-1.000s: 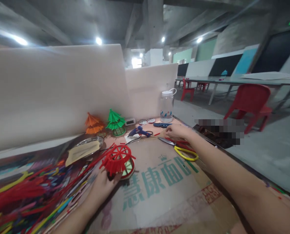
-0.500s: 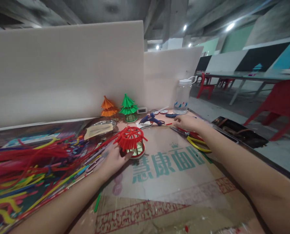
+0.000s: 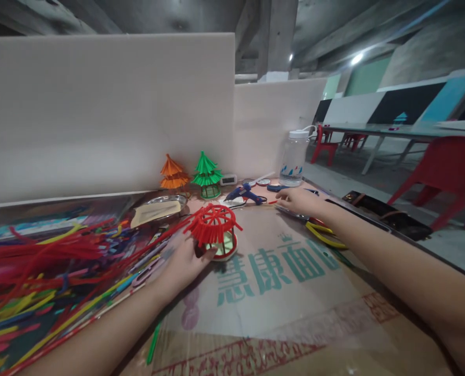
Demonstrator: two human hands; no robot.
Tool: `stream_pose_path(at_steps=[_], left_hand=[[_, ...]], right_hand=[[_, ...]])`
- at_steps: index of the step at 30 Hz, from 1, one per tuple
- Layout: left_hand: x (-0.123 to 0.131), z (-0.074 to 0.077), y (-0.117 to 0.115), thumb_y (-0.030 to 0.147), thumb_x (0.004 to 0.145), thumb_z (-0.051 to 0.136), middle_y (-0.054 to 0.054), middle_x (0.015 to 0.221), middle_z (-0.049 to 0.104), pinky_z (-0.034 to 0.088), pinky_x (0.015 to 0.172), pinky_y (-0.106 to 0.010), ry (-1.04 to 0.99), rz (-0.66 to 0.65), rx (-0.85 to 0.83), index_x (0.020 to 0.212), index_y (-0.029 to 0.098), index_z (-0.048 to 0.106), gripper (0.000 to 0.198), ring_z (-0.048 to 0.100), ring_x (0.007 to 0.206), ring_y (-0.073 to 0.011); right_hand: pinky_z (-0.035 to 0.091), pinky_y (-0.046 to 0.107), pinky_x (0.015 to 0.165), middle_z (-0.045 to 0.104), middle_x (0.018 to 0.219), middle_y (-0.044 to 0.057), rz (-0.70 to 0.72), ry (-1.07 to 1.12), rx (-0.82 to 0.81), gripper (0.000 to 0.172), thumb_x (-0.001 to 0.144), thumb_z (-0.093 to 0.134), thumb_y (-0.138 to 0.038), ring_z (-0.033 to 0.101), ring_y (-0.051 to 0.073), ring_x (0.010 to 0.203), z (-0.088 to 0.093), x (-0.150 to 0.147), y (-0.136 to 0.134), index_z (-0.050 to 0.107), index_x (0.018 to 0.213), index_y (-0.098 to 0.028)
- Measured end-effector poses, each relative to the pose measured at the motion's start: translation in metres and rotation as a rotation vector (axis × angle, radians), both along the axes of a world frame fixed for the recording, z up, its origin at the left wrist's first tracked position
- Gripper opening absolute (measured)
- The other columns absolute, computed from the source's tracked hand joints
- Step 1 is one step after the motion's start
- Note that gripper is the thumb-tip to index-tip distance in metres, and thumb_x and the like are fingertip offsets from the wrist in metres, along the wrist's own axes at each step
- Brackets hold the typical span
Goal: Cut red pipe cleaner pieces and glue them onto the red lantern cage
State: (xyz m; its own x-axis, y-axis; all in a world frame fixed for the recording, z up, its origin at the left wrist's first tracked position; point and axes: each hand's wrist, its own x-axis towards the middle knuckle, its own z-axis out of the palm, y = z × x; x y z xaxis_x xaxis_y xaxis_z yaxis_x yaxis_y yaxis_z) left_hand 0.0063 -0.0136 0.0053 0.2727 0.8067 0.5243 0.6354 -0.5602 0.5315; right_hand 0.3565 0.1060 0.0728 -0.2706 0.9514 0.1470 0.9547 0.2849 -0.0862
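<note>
My left hand (image 3: 183,260) grips the side of a small red pavilion model (image 3: 214,230) made of straws, which stands on a flattened cardboard sheet (image 3: 279,292). My right hand (image 3: 297,201) reaches far forward and lies low over the table, fingers close together near a short red straw piece (image 3: 272,201). It rests just above yellow-handled scissors (image 3: 322,232). A blue glue gun (image 3: 245,194) lies just left of that hand. I cannot see whether the right fingers hold anything.
A heap of coloured straws (image 3: 40,277) covers the table's left. An orange model (image 3: 173,174) and a green model (image 3: 206,173) stand by the white partition (image 3: 107,109). A metal dish (image 3: 162,206), a clear bottle (image 3: 294,157) and red chairs (image 3: 447,177) are also there.
The view has swung left and down. My left hand stays on the red model; my right hand stays stretched near the scissors and has shifted only slightly.
</note>
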Motion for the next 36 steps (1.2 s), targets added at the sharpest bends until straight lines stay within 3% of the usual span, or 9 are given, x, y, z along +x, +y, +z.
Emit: stream_pose_path(at_steps=[7,13,17,20,22,25,29,36], left_hand=[[-0.002,-0.009,0.001,0.045,0.093,0.057,-0.012,0.111,0.072,0.053,0.095,-0.045,-0.038,0.031,-0.053,0.108,0.018,0.066,0.033,0.066,0.105,-0.0307],[-0.003,-0.012,0.001,0.046,0.091,0.061,-0.013,0.109,0.071,0.053,0.095,-0.046,-0.069,0.064,-0.027,0.109,0.016,0.065,0.035,0.067,0.102,-0.0303],[-0.003,-0.011,0.004,0.039,0.089,0.065,-0.014,0.12,0.068,0.051,0.099,-0.046,-0.128,0.049,-0.023,0.12,0.017,0.061,0.038,0.065,0.112,-0.0295],[-0.003,-0.011,0.005,0.037,0.091,0.063,-0.014,0.129,0.065,0.05,0.102,-0.046,-0.149,-0.001,-0.051,0.127,0.018,0.058,0.041,0.062,0.118,-0.0289],[-0.002,-0.009,0.005,0.037,0.092,0.063,-0.015,0.131,0.064,0.048,0.105,-0.046,-0.153,-0.014,-0.042,0.127,0.017,0.058,0.04,0.061,0.12,-0.0287],[-0.001,-0.005,0.003,0.038,0.091,0.064,-0.014,0.129,0.065,0.047,0.106,-0.047,-0.129,0.003,0.005,0.124,0.017,0.06,0.039,0.061,0.12,-0.0289],[0.001,0.001,0.0,0.037,0.089,0.067,-0.013,0.127,0.067,0.046,0.107,-0.049,-0.058,-0.011,0.059,0.119,0.019,0.065,0.035,0.061,0.119,-0.0302],[0.005,0.002,-0.004,0.027,0.082,0.068,-0.009,0.117,0.073,0.054,0.098,-0.047,0.008,-0.03,0.042,0.108,0.022,0.072,0.027,0.067,0.108,-0.0301]], right_hand=[[0.049,0.031,0.09,0.069,0.131,0.013,0.041,0.012,0.011,0.039,0.094,0.054,-0.031,0.067,0.027,0.112,-0.023,-0.004,0.032,0.069,0.127,-0.017],[0.047,0.032,0.093,0.071,0.12,0.018,0.04,0.056,0.036,0.028,0.09,0.056,-0.019,0.067,0.028,0.107,-0.023,0.0,0.044,0.077,0.107,-0.013],[0.045,0.035,0.098,0.067,0.124,0.019,0.063,0.168,0.141,0.029,0.093,0.052,-0.021,0.063,0.028,0.112,-0.021,-0.018,0.014,0.073,0.109,-0.01],[0.05,0.029,0.085,0.072,0.112,0.01,0.137,0.318,0.173,0.035,0.101,0.038,-0.027,0.065,0.02,0.098,-0.026,-0.049,-0.03,0.068,0.113,-0.017],[0.052,0.028,0.072,0.074,0.096,0.006,0.246,0.585,0.073,0.028,0.096,0.047,-0.031,0.066,0.019,0.081,-0.033,-0.071,-0.059,0.069,0.106,-0.018],[0.053,0.03,0.073,0.076,0.095,0.005,0.41,0.752,-0.074,0.026,0.093,0.049,-0.031,0.068,0.019,0.079,-0.042,-0.094,-0.087,0.071,0.103,-0.02],[0.053,0.033,0.085,0.077,0.102,0.006,0.569,0.765,-0.15,0.023,0.093,0.053,-0.031,0.07,0.021,0.093,-0.047,-0.1,-0.095,0.074,0.098,-0.022],[0.052,0.031,0.082,0.075,0.095,0.007,0.637,0.693,-0.098,0.02,0.093,0.054,-0.027,0.068,0.02,0.088,-0.05,-0.094,-0.096,0.073,0.091,-0.021]])
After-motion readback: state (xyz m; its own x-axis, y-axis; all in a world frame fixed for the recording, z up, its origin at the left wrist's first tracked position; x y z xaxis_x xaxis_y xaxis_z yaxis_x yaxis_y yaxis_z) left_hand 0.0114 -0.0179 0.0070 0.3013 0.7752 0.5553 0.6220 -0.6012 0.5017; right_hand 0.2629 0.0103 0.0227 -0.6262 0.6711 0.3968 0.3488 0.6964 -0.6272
